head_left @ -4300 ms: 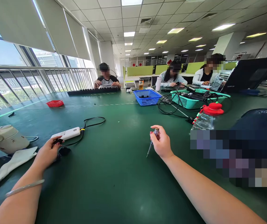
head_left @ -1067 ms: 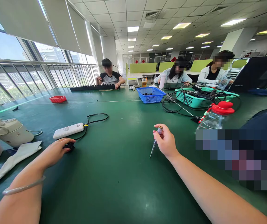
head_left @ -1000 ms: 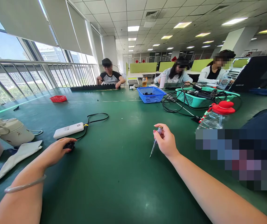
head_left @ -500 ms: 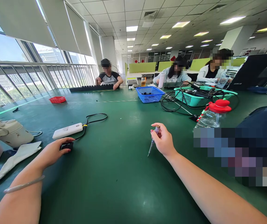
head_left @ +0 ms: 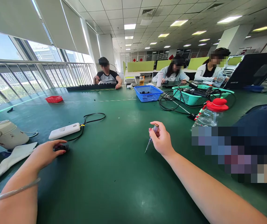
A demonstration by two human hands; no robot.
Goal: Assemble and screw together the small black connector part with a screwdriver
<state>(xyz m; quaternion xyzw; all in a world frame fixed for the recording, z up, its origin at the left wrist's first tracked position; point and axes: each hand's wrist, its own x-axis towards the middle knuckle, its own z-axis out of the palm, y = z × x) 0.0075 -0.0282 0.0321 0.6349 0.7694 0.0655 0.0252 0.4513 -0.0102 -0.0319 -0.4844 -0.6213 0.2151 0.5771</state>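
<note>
At the left, my left hand (head_left: 45, 153) is closed around a small black box-shaped object (head_left: 61, 147), low over the green table; its kind is not clear. Thumb and fingers grip its sides and hide part of it. My right hand (head_left: 161, 139) pinches a slim screwdriver (head_left: 149, 143) with a see-through handle, tilted so its thin metal tip points down toward the table. Whether the tip touches the surface I cannot tell. Just beyond my left hand lies a white power bank (head_left: 64, 131) with a black cable loop (head_left: 95, 114).
A cream bag (head_left: 6, 133) and a white cloth-like piece (head_left: 12, 163) lie left of my left arm. Farther back are a red tray (head_left: 53, 99), a blue basket (head_left: 148, 97) and a teal basket of cables (head_left: 189, 100). A red-capped bottle (head_left: 209, 113) stands right. Several people sit opposite.
My left hand has shifted slightly left with the black object. My right hand keeps its hold on the screwdriver, and the view has turned a little.
</note>
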